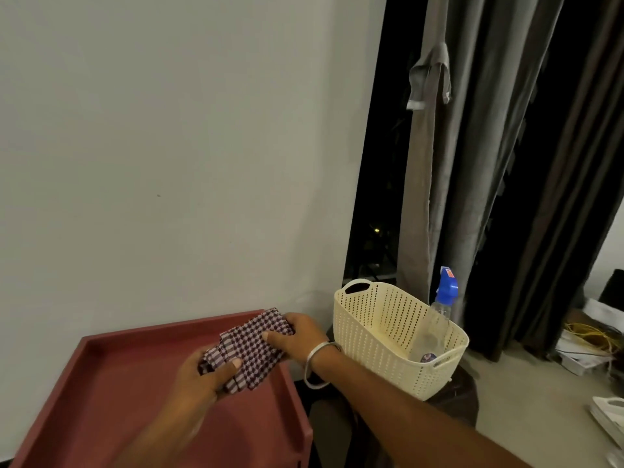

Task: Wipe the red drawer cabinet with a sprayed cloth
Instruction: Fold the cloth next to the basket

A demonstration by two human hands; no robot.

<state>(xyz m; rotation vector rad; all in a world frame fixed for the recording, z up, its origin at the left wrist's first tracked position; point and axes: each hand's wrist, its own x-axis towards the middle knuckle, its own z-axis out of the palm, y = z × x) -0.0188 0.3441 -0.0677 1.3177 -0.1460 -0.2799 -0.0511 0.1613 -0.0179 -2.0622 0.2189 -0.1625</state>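
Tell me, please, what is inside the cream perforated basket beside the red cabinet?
A clear spray bottle with a blue trigger head leans inside the cream basket, its nozzle above the rim. The visible basket floor looks bare; its near wall hides the bottom corner.

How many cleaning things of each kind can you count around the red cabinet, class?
Checked cloth: 1
Spray bottle: 1
Cream basket: 1
Red cabinet: 1
Total: 4

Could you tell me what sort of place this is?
Probably a room in a home: long grey curtains hang by a dark window, a cream basket holds a spray bottle, and a red cabinet stands against a plain wall.
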